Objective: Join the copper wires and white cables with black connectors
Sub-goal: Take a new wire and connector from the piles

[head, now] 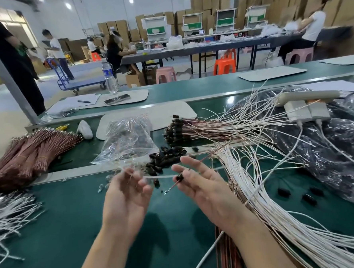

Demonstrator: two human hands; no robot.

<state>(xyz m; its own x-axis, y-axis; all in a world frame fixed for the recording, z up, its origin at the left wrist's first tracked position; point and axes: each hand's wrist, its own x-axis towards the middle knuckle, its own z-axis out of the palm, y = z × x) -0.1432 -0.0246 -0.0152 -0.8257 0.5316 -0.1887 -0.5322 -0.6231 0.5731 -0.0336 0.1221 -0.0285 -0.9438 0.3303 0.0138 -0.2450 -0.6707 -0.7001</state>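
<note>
Black connector [179, 177] in right grip [197, 181]; blurred left grip [128, 191], hold on cable [160, 177] unclear

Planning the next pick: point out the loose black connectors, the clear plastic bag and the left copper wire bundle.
loose black connectors [165, 157]: head view, middle of the heap.
clear plastic bag [128, 136]: head view, crumpled middle.
copper wire bundle [34, 151]: head view, midway along the strands.
</note>
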